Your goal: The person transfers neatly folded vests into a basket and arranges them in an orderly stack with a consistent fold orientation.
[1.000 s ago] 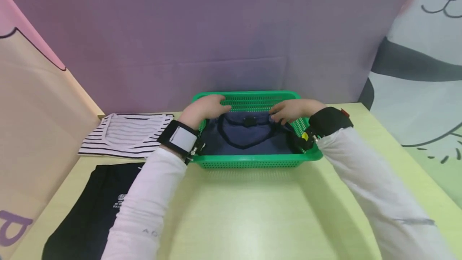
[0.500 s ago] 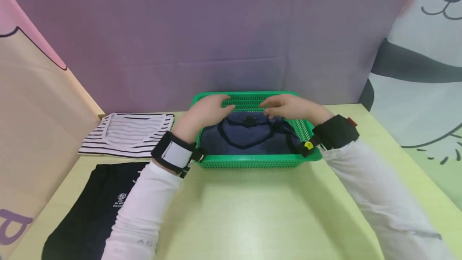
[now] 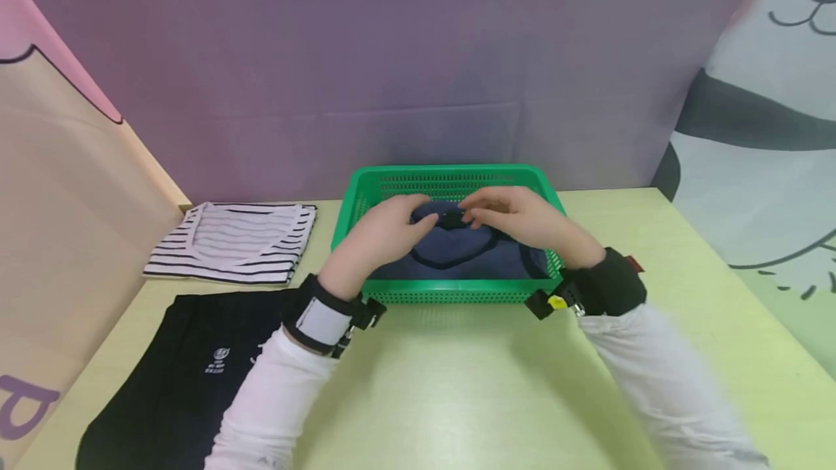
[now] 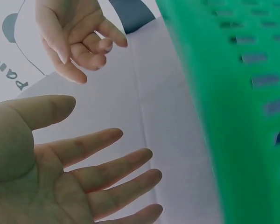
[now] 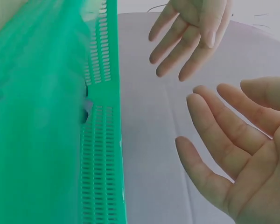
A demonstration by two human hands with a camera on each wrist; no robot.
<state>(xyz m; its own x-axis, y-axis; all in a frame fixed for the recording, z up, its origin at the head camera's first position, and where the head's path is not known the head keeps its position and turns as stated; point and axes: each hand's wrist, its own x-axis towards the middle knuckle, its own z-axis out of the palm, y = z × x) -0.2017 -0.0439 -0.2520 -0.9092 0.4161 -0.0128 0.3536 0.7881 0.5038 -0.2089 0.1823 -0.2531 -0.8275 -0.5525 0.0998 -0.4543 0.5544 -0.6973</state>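
Note:
A green plastic basket (image 3: pixel 457 289) stands at the back of the table, with a dark navy garment (image 3: pixel 451 245) with black trim lying in it. Above the basket's left part, my left hand (image 3: pixel 392 227) hovers with spread fingers and holds nothing. My right hand (image 3: pixel 516 216) is above the right part, fingers loosely bent and empty. In the left wrist view the left palm (image 4: pixel 60 172) shows bare, apart from the basket wall (image 4: pixel 200 93). The right wrist view shows the right palm (image 5: pixel 256 168) empty too, beside the basket's slotted side (image 5: pixel 100 154).
On the left of the table (image 3: pixel 444 390) lies a folded black-and-white striped shirt (image 3: pixel 228 245). Nearer is a black garment (image 3: pixel 176 376) with a small white print, partly covered by the left sleeve (image 3: pixel 268 397). A purple cloth backdrop (image 3: pixel 418 56) hangs behind the basket.
Both hands have drawn back toward the near side of the basket and closer together. The right hand's fingers have left the navy garment. The basket has stayed in place.

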